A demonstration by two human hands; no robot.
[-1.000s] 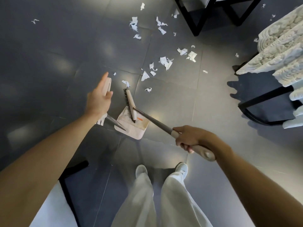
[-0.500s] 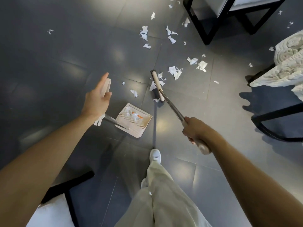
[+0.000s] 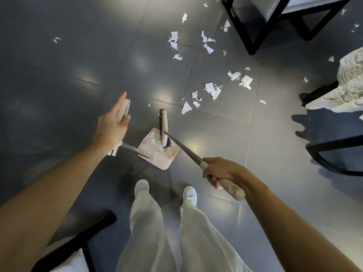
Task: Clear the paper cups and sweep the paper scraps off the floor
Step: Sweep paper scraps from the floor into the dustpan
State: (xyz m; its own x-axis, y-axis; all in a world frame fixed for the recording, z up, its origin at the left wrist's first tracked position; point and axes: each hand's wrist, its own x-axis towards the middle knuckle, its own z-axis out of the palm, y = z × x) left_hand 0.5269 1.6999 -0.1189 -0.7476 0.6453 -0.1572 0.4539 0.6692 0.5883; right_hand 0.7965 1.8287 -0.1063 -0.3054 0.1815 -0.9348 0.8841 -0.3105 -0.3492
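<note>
While the broom head (image 3: 164,122) is laid across the dustpan (image 3: 157,154) mouth, paper scraps (image 3: 213,91) could be flicked past if the pan gets tilted: left hand (image 3: 113,125) grip is curled on the dustpan handle (image 3: 124,108), forefinger straight. Right hand (image 3: 222,170) grip is wrapped round the broom handle (image 3: 184,149). Most are scattered on the floor (image 3: 59,75) beyond.

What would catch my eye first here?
Torn white paper scraps lie strewn over the dark grey tiled floor, upper right of centre. At centre, the right hand holds a long-handled cream broom whose head lies partly in a pale pink plastic dustpan, which the left hand grips by its upright handle.
</note>
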